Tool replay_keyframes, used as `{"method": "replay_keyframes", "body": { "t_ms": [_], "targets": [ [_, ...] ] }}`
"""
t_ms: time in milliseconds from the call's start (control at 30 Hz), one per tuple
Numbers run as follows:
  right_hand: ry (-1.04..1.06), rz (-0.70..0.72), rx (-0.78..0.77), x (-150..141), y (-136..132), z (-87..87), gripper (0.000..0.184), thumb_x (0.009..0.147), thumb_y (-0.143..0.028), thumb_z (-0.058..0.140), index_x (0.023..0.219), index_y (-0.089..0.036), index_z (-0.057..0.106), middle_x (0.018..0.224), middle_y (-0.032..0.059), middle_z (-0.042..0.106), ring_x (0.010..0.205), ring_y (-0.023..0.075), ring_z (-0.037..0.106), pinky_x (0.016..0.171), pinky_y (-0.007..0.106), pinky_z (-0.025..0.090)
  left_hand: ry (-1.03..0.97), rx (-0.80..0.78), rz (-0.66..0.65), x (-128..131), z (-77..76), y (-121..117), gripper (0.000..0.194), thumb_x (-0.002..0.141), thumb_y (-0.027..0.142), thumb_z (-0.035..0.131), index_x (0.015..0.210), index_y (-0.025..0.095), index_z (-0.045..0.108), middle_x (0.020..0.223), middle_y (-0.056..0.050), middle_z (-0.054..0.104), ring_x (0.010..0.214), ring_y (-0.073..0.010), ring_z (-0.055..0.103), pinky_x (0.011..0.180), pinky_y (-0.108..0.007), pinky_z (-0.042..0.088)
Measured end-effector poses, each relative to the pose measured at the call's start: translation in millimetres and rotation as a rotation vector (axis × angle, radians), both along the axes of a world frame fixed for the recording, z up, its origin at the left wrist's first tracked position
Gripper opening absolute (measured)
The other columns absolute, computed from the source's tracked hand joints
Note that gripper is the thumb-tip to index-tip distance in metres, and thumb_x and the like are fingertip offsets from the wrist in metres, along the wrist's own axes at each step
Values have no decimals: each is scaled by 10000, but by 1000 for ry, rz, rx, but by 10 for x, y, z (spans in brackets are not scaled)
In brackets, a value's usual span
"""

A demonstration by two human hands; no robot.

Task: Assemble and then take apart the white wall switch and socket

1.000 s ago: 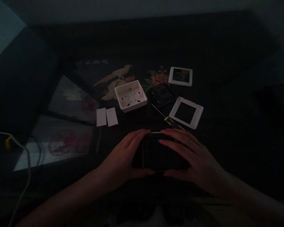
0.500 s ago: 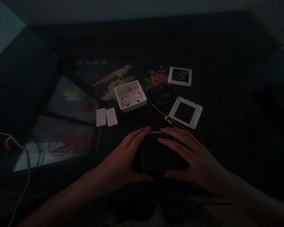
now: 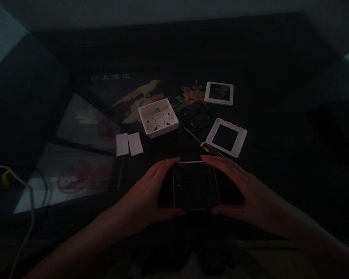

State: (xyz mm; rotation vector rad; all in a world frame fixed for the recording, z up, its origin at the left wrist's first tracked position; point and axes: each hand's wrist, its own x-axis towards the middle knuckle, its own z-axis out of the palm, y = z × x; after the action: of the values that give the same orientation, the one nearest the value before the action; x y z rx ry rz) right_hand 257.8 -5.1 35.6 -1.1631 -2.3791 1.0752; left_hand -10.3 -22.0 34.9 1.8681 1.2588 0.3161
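In dim light I hold a dark square switch module (image 3: 195,185) low in the middle of the view. My left hand (image 3: 147,195) grips its left edge, fingers on the far side and thumb on the near side. My right hand (image 3: 244,193) grips its right edge the same way. The module's face now shows between my two hands.
On the dark table beyond lie a white back box (image 3: 158,122), two white rocker plates (image 3: 129,144), another dark module (image 3: 195,115), two white frames (image 3: 226,137) (image 3: 219,93) and a screwdriver (image 3: 202,144). A cable (image 3: 23,186) runs at the left.
My right fingers have slid off the top of the module to its right edge, uncovering its face. My left hand has barely moved.
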Motion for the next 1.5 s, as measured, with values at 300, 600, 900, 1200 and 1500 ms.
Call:
{"method": "replay_keyframes", "body": {
  "t_ms": [300,600,900,1200,1500],
  "targets": [
    [29,-146,-122,27,33,88,838,749,-309,813,1468,-298,382,1508,81,519,1356,280,530,1115,477,461,20,104,-47,-13,-71,-21,892,743,305,814,1461,293,285,1491,-103,447,1348,-283,491,1120,-472,454],
    [24,-85,-8,-4,-15,1,786,784,-310,778,1462,-302,382,1502,79,527,1355,293,533,1118,500,460,8,132,-43,-19,-108,-31,859,751,301,790,1461,282,306,1485,-121,458,1346,-308,499,1112,-484,461],
    [12,-36,61,-5,-3,-7,777,797,-260,737,1477,-289,360,1513,78,519,1377,264,510,1121,469,461,-4,171,-43,-27,-152,-44,872,748,300,790,1472,278,304,1503,-121,452,1363,-316,484,1127,-485,448],
    [-26,-19,15,-16,20,50,755,806,-289,743,1466,-264,376,1513,99,509,1382,272,504,1123,488,456,-10,75,-70,-35,-98,-29,1039,713,288,831,1517,322,175,1564,-128,348,1421,-328,411,1159,-557,395],
    [-11,-5,34,-9,2,48,764,821,-273,732,1488,-270,360,1529,98,495,1402,265,480,1134,477,443,-27,24,-66,-32,-39,-11,993,719,260,823,1495,297,204,1566,-133,345,1434,-313,398,1176,-535,382]
  ]
}}
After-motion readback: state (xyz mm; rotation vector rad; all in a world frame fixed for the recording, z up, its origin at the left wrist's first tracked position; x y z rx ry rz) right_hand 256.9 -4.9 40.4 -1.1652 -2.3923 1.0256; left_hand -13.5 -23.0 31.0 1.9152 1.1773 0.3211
